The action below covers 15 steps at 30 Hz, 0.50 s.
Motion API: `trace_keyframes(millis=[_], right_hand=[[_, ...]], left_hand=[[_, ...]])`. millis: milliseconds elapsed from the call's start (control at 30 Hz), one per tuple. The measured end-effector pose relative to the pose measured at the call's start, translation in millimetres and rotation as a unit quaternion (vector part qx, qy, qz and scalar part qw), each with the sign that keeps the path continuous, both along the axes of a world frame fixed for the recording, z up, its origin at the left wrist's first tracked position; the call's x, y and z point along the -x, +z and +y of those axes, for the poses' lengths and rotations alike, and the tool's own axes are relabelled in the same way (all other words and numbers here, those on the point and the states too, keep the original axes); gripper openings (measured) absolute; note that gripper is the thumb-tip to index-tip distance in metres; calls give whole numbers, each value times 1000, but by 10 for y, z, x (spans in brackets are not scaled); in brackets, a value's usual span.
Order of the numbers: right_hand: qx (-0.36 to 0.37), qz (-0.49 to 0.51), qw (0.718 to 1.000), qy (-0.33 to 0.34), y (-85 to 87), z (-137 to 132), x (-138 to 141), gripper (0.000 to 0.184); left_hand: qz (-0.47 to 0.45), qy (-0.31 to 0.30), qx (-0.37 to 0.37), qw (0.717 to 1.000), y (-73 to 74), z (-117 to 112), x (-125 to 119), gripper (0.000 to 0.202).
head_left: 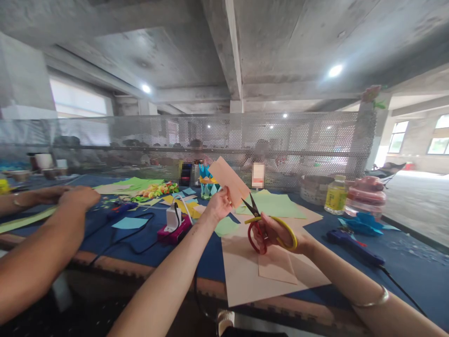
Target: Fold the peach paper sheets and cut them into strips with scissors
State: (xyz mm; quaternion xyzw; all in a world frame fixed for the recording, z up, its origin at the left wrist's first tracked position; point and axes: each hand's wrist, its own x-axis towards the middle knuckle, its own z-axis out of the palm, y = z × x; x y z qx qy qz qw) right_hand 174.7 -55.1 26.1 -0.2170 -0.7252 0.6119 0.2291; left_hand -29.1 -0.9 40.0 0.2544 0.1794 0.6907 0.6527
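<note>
Pinched in my left hand is a folded piece of peach paper, raised above the table. My right hand grips a pair of scissors with one red and one yellow handle loop. The dark blades are parted and point up toward the lower right edge of the peach paper; whether they touch it I cannot tell. Below my right hand a small peach sheet lies on a larger peach sheet. Light green sheets are just behind.
A purple power strip with a white plug stands left of centre. At right lie a blue glue gun and a blue paper flower, near a yellow bottle. A co-worker's arms reach in from the left. A perforated screen runs behind.
</note>
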Motion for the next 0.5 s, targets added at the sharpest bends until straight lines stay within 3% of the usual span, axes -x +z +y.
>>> trace_keyframes(millis=[500], right_hand=[[1,3,1000,12,-37,50,-7,63]], left_hand=[[-21,50,20,998,46,-54,4,10]])
